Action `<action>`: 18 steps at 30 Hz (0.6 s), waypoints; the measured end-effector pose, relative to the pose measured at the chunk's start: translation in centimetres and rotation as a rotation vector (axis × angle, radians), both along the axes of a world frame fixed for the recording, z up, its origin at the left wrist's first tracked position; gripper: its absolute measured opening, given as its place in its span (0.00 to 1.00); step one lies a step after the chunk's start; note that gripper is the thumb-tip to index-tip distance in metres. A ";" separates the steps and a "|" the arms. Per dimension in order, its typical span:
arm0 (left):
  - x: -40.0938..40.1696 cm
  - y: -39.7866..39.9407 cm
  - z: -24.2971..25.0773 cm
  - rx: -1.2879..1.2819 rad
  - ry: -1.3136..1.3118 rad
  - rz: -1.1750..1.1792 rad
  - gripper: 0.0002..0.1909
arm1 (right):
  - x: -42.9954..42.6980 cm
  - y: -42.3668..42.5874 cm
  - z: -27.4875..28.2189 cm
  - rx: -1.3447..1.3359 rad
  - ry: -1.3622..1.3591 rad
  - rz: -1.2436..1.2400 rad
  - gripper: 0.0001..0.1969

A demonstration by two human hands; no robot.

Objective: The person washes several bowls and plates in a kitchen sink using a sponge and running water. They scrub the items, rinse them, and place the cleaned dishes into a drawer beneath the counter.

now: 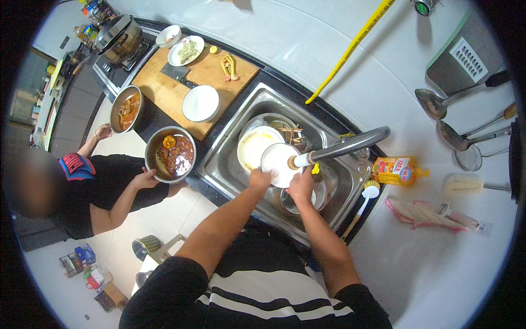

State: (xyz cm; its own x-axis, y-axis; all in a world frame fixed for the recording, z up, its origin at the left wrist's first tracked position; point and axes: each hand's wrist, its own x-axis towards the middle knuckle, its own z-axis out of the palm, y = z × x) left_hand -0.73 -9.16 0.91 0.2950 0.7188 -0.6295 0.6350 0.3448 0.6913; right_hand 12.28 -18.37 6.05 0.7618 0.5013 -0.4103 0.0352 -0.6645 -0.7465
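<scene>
Both of my hands hold a white bowl [273,161] under the tap [349,144], above the stainless steel sink [224,166]. My left hand [261,180] grips the near left side of its rim. On the right side, my right hand [301,187] has hold of it, with some fingers hidden. The tap's white nozzle end covers part of the bowl. Below and to the left lies a larger white dish [254,147] with yellowish stains. Chopsticks [292,130] rest behind it among other dishes. A round vessel [324,185] sits in the sink beneath my right hand, partly hidden.
At left, another person [123,181] holds two metal bowls of food, one [177,158] near the counter corner. A cutting board [152,74] carries a cleaver [174,72], a white bowl [200,103] and a plate. A dish brush [370,191] and soap bottle [394,170] lie right of the sink.
</scene>
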 end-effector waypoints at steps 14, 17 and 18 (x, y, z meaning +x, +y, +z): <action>2.0 1.5 10.1 -0.025 -0.145 -0.248 0.40 | 1.3 -0.2 -4.2 0.099 0.243 -0.294 0.24; 3.1 1.2 6.5 0.142 -0.029 -0.378 0.43 | 2.6 -1.1 -9.6 0.193 0.526 -0.400 0.20; 2.5 0.8 2.7 0.287 0.039 -0.438 0.42 | 1.7 -0.5 -7.1 0.236 0.718 -0.431 0.20</action>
